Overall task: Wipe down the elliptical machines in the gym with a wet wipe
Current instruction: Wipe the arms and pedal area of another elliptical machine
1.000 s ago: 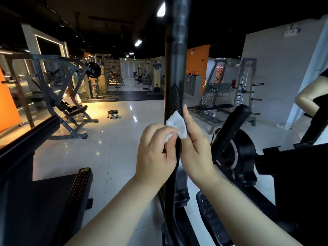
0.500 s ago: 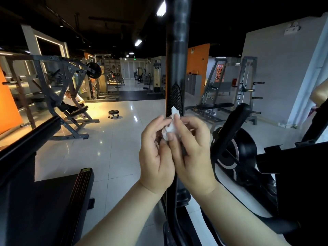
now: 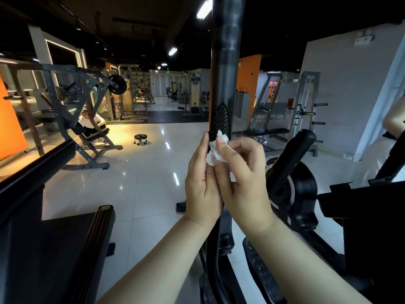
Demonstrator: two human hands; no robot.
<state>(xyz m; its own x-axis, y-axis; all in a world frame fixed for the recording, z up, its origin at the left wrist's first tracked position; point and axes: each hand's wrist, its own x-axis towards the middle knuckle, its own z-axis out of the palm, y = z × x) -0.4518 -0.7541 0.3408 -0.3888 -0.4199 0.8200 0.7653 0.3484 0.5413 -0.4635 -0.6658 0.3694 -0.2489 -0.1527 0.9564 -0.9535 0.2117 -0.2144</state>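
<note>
The wet wipe (image 3: 215, 153) is pinched by the right hand (image 3: 243, 178) and backed by the straight fingers of the left hand (image 3: 203, 183). It is held against the elliptical handlebar (image 3: 223, 73), whose long axis runs vertically above both hands.

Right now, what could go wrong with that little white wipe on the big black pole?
The wipe is crumpled small, pinched by the right hand beside the left hand, so it could slip and drop to the floor. Crumpled like that, it might also skip the grooves in the ribbed patch on the black pole.
</note>
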